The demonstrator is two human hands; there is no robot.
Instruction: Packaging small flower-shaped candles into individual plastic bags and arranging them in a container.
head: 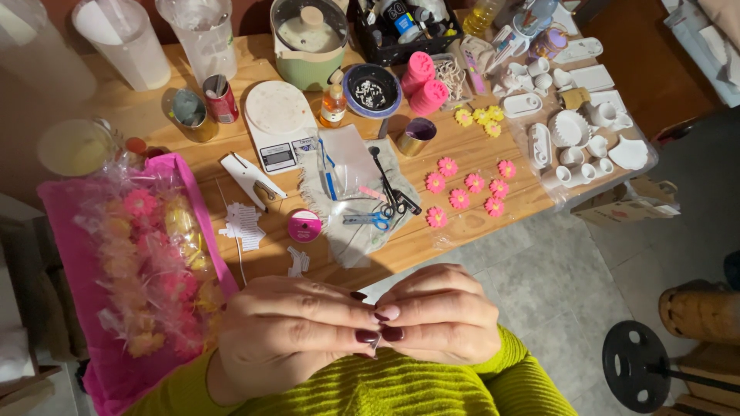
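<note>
The left hand (289, 335) and right hand (443, 316) are held together above the lap, below the wooden table (432, 239) edge; a tiny, indistinct item (375, 346) is pinched between the touching fingertips (385, 313); pink flowers (470, 189) are laid on the table, well apart.

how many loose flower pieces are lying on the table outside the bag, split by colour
Loose on the wooden table:
pink flower-shaped pieces: 8
yellow flower-shaped pieces: 4 (small and bunched together, so less certain)
total: 12
</note>
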